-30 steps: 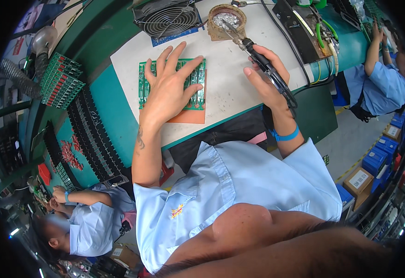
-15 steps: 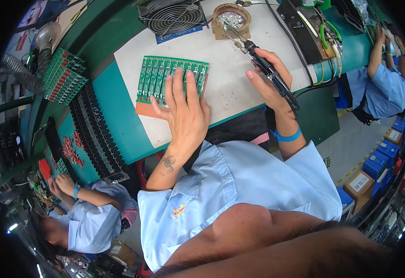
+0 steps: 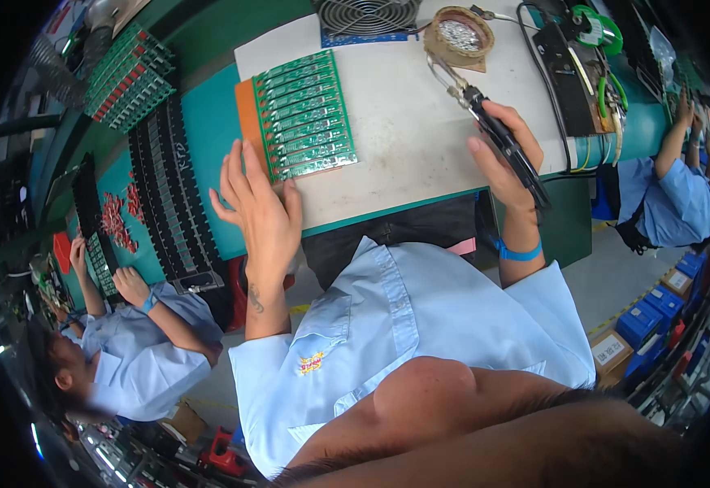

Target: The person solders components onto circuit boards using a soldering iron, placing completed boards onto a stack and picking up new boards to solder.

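One green panel (image 3: 308, 114) has turned, left hand (image 3: 264, 210) spread beside it, right hand (image 3: 511, 159) grasping black tool (image 3: 503, 138)

The circuit board (image 3: 306, 114) looks glossy; the tool (image 3: 504, 138) is black plastic with a metal tip. The pot (image 3: 462, 59) looks rough and crusted, the sheet (image 3: 403, 122) matt, the shirt (image 3: 468, 301) soft cloth.

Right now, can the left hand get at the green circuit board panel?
Likely yes: the left hand looks empty and open, right beside the near-left corner of the green circuit board panel. Nothing covers the panel, and the right hand holds the black tool well off to its right.
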`<state>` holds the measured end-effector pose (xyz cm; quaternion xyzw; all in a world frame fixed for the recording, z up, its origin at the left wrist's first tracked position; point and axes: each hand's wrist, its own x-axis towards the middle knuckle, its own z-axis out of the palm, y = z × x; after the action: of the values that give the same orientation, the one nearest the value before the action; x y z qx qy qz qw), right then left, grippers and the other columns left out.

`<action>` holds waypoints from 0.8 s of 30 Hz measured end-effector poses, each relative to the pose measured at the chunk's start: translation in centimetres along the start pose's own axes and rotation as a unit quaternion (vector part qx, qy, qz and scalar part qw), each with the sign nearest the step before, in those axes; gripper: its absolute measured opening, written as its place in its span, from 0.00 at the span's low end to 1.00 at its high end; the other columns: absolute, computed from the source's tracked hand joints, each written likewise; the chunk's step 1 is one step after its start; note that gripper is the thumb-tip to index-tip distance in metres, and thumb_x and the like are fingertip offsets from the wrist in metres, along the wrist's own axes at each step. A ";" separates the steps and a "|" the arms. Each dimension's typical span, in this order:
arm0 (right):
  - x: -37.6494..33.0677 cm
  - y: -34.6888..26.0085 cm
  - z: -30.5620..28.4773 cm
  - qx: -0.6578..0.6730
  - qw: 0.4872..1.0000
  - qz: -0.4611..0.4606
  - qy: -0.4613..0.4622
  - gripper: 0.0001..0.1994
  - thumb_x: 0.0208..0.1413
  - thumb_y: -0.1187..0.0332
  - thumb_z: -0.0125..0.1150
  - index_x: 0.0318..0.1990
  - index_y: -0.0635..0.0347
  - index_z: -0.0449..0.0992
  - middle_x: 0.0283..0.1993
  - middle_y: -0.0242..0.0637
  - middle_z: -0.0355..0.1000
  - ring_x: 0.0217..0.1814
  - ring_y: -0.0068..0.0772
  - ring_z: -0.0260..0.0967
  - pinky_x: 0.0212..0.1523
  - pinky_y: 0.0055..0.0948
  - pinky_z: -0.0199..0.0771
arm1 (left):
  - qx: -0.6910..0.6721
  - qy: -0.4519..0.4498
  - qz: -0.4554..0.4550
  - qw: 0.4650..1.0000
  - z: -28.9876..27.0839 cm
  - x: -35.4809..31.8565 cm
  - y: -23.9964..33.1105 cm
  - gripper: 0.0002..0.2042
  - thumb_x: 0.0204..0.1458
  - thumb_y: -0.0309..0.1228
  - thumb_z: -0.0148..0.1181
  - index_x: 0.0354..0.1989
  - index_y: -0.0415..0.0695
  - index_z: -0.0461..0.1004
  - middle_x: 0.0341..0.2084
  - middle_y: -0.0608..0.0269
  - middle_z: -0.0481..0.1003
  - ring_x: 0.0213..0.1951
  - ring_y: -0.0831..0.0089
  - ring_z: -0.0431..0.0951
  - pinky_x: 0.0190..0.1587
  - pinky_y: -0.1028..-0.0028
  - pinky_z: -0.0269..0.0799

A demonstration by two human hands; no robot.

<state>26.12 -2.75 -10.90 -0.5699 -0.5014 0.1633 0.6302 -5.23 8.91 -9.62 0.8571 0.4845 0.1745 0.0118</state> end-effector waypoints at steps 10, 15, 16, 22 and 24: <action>-1.4 -4.5 3.6 0.036 0.982 0.011 -0.186 0.23 0.42 0.79 0.71 0.51 0.70 0.81 0.35 0.43 0.79 0.33 0.33 0.70 0.37 0.27 0.69 | -0.182 0.007 0.025 0.983 -0.4 7.7 -3.5 0.30 0.61 0.25 0.61 0.71 0.30 0.63 0.61 0.39 0.74 0.63 0.47 0.74 0.67 0.53 0.64; -1.7 -4.2 4.7 0.035 0.981 0.015 -0.189 0.22 0.41 0.79 0.71 0.48 0.69 0.82 0.33 0.42 0.79 0.31 0.32 0.69 0.35 0.27 0.68 | -0.189 0.033 -0.001 0.981 3.1 9.7 -4.2 0.26 0.65 0.33 0.61 0.68 0.33 0.68 0.57 0.43 0.78 0.59 0.49 0.76 0.62 0.53 0.67; -1.7 -4.1 4.9 0.041 0.982 0.015 -0.186 0.21 0.40 0.79 0.71 0.48 0.69 0.82 0.33 0.42 0.80 0.31 0.32 0.69 0.35 0.27 0.68 | -0.182 0.043 -0.003 0.982 3.3 9.7 -4.3 0.25 0.65 0.34 0.61 0.67 0.34 0.69 0.56 0.44 0.79 0.58 0.50 0.76 0.61 0.54 0.68; -1.7 -3.8 4.8 0.032 0.979 0.034 -0.197 0.23 0.41 0.81 0.72 0.50 0.64 0.84 0.35 0.37 0.81 0.31 0.31 0.69 0.34 0.26 0.68 | -0.153 0.054 0.012 0.987 3.6 9.5 -3.8 0.25 0.66 0.38 0.62 0.67 0.36 0.71 0.54 0.46 0.80 0.56 0.52 0.77 0.59 0.55 0.68; -1.6 -3.9 4.9 0.027 0.979 0.036 -0.199 0.22 0.41 0.80 0.71 0.49 0.67 0.83 0.35 0.40 0.81 0.31 0.31 0.69 0.35 0.27 0.69 | -0.153 0.054 0.017 0.987 3.7 9.5 -4.0 0.25 0.65 0.38 0.62 0.67 0.36 0.71 0.54 0.46 0.80 0.56 0.53 0.77 0.59 0.55 0.68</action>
<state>20.01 -2.41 -8.93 -0.5261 -0.5915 0.3097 0.5267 -2.93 19.47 -11.07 0.8424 0.4375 0.2932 0.1138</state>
